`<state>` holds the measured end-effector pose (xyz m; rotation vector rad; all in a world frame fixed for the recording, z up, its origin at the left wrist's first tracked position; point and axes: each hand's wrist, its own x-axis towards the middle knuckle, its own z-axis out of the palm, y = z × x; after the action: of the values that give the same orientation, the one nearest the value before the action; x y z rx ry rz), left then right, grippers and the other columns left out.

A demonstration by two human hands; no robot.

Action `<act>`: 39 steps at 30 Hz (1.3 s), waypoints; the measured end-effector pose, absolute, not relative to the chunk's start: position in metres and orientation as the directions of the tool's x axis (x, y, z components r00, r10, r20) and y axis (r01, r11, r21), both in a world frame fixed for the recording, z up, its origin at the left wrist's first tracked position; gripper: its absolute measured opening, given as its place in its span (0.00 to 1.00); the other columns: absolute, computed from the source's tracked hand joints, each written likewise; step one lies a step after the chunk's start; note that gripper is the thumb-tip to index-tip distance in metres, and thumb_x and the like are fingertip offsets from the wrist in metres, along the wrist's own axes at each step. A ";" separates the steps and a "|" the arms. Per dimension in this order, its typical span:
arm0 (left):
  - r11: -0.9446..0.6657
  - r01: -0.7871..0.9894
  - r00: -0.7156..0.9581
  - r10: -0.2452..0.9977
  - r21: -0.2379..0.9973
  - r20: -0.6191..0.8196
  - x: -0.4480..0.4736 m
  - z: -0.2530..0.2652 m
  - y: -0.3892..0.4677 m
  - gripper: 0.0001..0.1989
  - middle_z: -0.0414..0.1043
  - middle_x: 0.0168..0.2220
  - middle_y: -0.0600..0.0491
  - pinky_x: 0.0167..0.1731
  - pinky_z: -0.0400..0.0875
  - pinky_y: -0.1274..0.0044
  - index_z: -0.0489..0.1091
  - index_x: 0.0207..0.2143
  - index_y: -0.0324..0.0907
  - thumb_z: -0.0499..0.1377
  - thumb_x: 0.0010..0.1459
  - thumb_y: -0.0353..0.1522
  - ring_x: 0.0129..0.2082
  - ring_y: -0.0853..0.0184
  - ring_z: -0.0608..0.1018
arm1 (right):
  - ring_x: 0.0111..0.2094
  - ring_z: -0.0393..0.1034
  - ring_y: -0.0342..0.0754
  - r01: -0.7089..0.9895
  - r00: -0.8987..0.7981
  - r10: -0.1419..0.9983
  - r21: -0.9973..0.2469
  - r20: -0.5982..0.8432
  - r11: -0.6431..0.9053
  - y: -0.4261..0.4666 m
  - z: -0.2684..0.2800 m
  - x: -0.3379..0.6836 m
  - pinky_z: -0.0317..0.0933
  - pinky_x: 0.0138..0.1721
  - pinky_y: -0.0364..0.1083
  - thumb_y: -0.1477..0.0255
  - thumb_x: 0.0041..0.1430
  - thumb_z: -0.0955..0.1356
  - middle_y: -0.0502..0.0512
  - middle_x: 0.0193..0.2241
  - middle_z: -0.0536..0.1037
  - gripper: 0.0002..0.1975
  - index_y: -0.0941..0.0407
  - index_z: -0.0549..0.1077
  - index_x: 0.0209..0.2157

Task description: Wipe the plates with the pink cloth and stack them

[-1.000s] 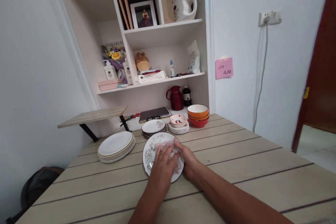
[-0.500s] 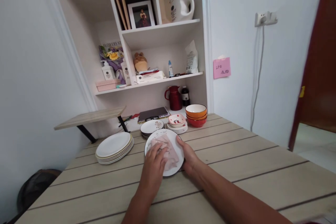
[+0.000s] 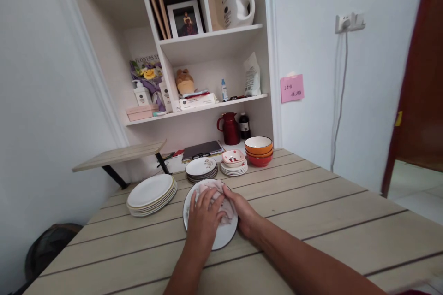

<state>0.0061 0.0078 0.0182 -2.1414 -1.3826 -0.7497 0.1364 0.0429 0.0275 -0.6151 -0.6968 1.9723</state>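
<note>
A white plate with a dark rim is held tilted above the wooden table. My right hand grips its right edge, thumb on top and the other fingers hidden underneath. On the plate's face lies a crumpled pale pink cloth. My left hand presses on this cloth with curved fingers, which cover part of it. Just beyond the plate stands a stack of dark-rimmed plates, the top one bearing a printed pattern.
Large white plates are stacked at the left. Farther back are small dishes topped by a patterned bowl, and orange and red bowls. A small raised shelf stands back left; a red jug is behind.
Both hands have brought the plate a little nearer to me and to the left. The cloth is more bunched up under my left hand, and my right thumb now reaches its edge.
</note>
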 end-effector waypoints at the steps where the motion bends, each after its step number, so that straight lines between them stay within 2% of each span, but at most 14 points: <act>1: -0.331 0.940 0.297 0.664 -0.086 0.687 0.006 0.018 0.008 0.23 0.69 0.55 0.50 0.60 0.56 0.52 0.68 0.54 0.50 0.61 0.55 0.26 0.56 0.56 0.69 | 0.32 0.77 0.49 -0.601 -0.442 0.885 -0.685 -0.146 -0.412 0.043 0.027 0.136 0.68 0.32 0.44 0.60 0.59 0.66 0.63 0.36 0.82 0.21 0.64 0.76 0.43; 4: -0.234 0.971 0.204 0.674 -0.057 0.710 0.005 0.017 0.008 0.21 0.70 0.53 0.48 0.57 0.60 0.53 0.69 0.52 0.48 0.60 0.56 0.26 0.53 0.55 0.71 | 0.32 0.77 0.52 -0.613 -0.389 0.899 -0.671 -0.202 -0.417 0.047 0.024 0.138 0.69 0.35 0.49 0.56 0.58 0.65 0.63 0.35 0.83 0.24 0.63 0.75 0.45; 6: -0.226 0.973 0.190 0.690 -0.042 0.698 0.004 0.015 0.008 0.19 0.72 0.51 0.48 0.55 0.64 0.56 0.70 0.51 0.47 0.59 0.57 0.27 0.52 0.56 0.72 | 0.34 0.77 0.52 -0.638 -0.328 0.914 -0.656 -0.241 -0.402 0.052 0.023 0.142 0.69 0.38 0.50 0.55 0.59 0.64 0.61 0.36 0.83 0.25 0.61 0.73 0.47; 11: -0.385 0.923 0.299 0.729 0.008 0.615 0.006 0.006 0.009 0.19 0.71 0.50 0.49 0.50 0.70 0.65 0.70 0.50 0.47 0.58 0.56 0.24 0.50 0.60 0.72 | 0.37 0.77 0.52 -0.685 -0.238 0.932 -0.634 -0.271 -0.360 0.063 0.026 0.155 0.68 0.42 0.50 0.55 0.60 0.62 0.60 0.37 0.83 0.25 0.59 0.72 0.49; 15: -0.516 0.856 0.429 0.703 -0.007 0.567 0.015 0.000 0.007 0.25 0.69 0.54 0.48 0.53 0.69 0.64 0.68 0.54 0.47 0.59 0.54 0.22 0.54 0.59 0.71 | 0.37 0.77 0.52 -0.678 -0.275 0.923 -0.627 -0.269 -0.384 0.063 0.031 0.159 0.68 0.43 0.49 0.54 0.60 0.62 0.62 0.36 0.83 0.27 0.62 0.72 0.48; 18: -0.543 0.838 0.467 0.672 -0.047 0.574 0.018 -0.001 0.007 0.28 0.67 0.56 0.48 0.54 0.68 0.62 0.67 0.56 0.49 0.59 0.53 0.21 0.57 0.58 0.68 | 0.34 0.77 0.55 -0.632 -0.367 0.891 -0.632 -0.266 -0.449 0.059 0.032 0.156 0.69 0.41 0.52 0.53 0.59 0.62 0.66 0.34 0.82 0.30 0.66 0.74 0.45; 22: -0.503 0.859 0.451 0.663 -0.090 0.598 0.012 0.003 0.010 0.30 0.66 0.58 0.49 0.56 0.66 0.59 0.64 0.57 0.51 0.56 0.54 0.20 0.60 0.57 0.66 | 0.29 0.77 0.53 -0.587 -0.426 0.870 -0.656 -0.247 -0.474 0.051 0.030 0.147 0.69 0.37 0.50 0.56 0.60 0.63 0.64 0.31 0.82 0.26 0.66 0.75 0.43; 25: -0.422 0.900 0.392 0.664 -0.114 0.637 0.005 0.007 0.014 0.28 0.67 0.57 0.49 0.57 0.64 0.57 0.65 0.57 0.50 0.57 0.55 0.21 0.59 0.56 0.67 | 0.31 0.78 0.52 -0.583 -0.431 0.875 -0.671 -0.220 -0.457 0.045 0.029 0.140 0.69 0.38 0.48 0.59 0.59 0.65 0.62 0.33 0.83 0.22 0.64 0.75 0.44; 30: -0.273 0.955 0.275 0.657 -0.118 0.702 0.002 0.008 0.017 0.24 0.68 0.56 0.47 0.54 0.66 0.57 0.66 0.56 0.47 0.56 0.58 0.25 0.58 0.54 0.68 | 0.33 0.78 0.53 -0.575 -0.403 0.881 -0.680 -0.247 -0.454 0.043 0.027 0.138 0.69 0.40 0.50 0.57 0.58 0.66 0.63 0.34 0.83 0.25 0.63 0.75 0.45; 39: -0.322 0.939 0.321 0.683 -0.124 0.656 0.008 -0.001 0.014 0.22 0.68 0.56 0.45 0.53 0.68 0.60 0.67 0.55 0.43 0.54 0.58 0.23 0.57 0.55 0.69 | 0.34 0.77 0.52 -0.611 -0.321 0.900 -0.662 -0.294 -0.434 0.053 0.028 0.149 0.69 0.41 0.51 0.55 0.59 0.63 0.61 0.34 0.83 0.25 0.61 0.74 0.46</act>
<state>0.0084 0.0136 -0.0009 -2.1011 -1.4272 -0.6887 0.1487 0.0533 0.0280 -0.7930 -0.5406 1.9043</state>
